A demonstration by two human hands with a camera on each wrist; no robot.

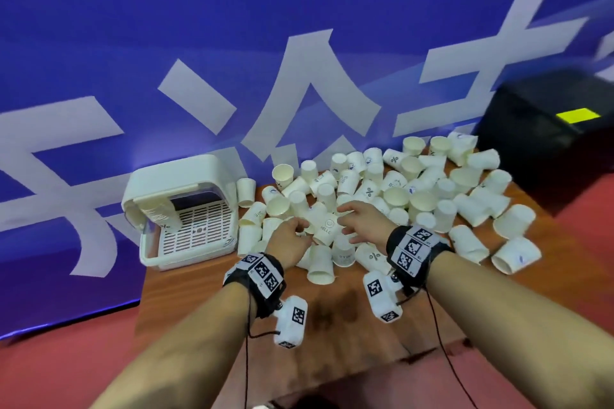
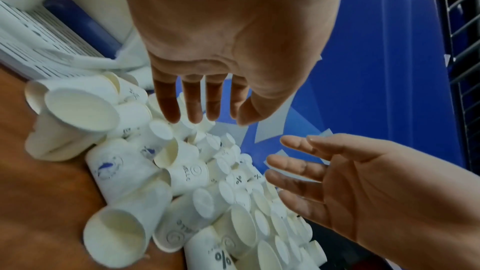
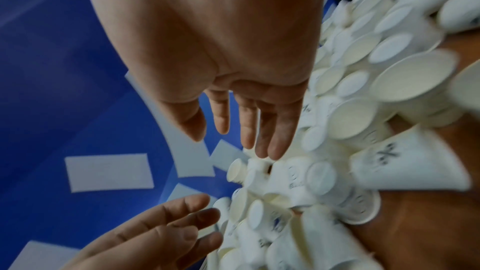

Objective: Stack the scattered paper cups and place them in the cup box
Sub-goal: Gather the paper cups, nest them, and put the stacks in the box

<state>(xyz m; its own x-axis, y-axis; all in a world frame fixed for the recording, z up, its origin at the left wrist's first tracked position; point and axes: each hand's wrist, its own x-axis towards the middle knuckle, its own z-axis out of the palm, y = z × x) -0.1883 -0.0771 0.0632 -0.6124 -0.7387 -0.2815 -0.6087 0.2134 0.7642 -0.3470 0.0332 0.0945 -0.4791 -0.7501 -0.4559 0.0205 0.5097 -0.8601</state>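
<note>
On the wooden tabletop point(image 1: 332, 325), a large number of paper cups point(image 1: 392, 196) lie scattered in a loose pile, some on their sides, some upright, some inverted. The cup box point(image 1: 186, 209) stands at the left edge of the tabletop, just beside the pile, with its lid raised. One short stack of cups point(image 1: 159, 214) leans inside it at the left.

Progress assessment: the task appears to be at an early stage. Nearly all cups remain loose; stacking and transfer of most of the pile are still required.

Hand state: the left hand point(image 1: 289, 239) and the right hand point(image 1: 362, 219) reach over the near part of the pile, palms facing each other, with a "HELLO"-printed cup point(image 1: 327, 226) between them. Both hands are spread with relaxed fingers and hold nothing.

View comparison: the head view shows the full extent of the pile, the box and a black case point(image 1: 548, 129) at the far right. The left wrist view confirms the empty palm of the right hand point(image 2: 376, 188) and the straight fingers point(image 2: 192, 106) of the left. The right wrist view is motion-blurred but shows both empty hands.
</note>
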